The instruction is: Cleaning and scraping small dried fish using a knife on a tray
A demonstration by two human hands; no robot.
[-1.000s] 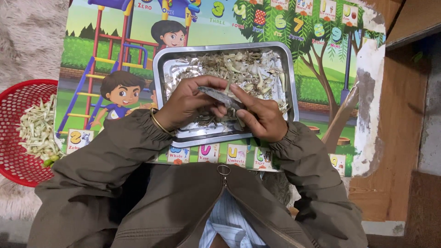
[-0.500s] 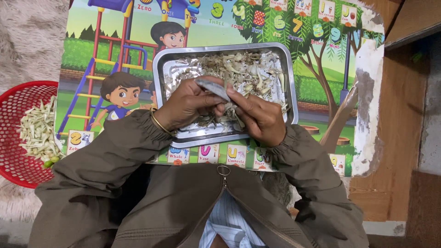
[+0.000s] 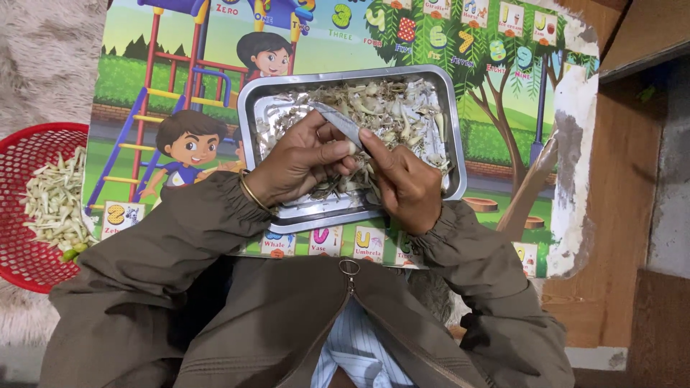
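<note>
Both hands work over a steel tray (image 3: 456, 136) heaped with pale peelings and small pale pieces (image 3: 388, 108). My right hand (image 3: 406, 187) grips a knife (image 3: 339, 123), its blade pointing up-left across the tray. My left hand (image 3: 302, 159), with a bangle at the wrist, pinches a small pale piece against the blade near the fingertips. The piece itself is mostly hidden by the fingers. The tray rests on a colourful children's picture table (image 3: 180, 86).
A red plastic basket (image 3: 21, 251) with several peeled pale strips (image 3: 54, 201) sits on the left, on a furry rug (image 3: 43, 57). Wooden boards (image 3: 618, 179) stand at the right. My olive jacket sleeves fill the foreground.
Both hands have shifted slightly up over the tray, and the knife blade now points further up-left. The tray and basket have not moved.
</note>
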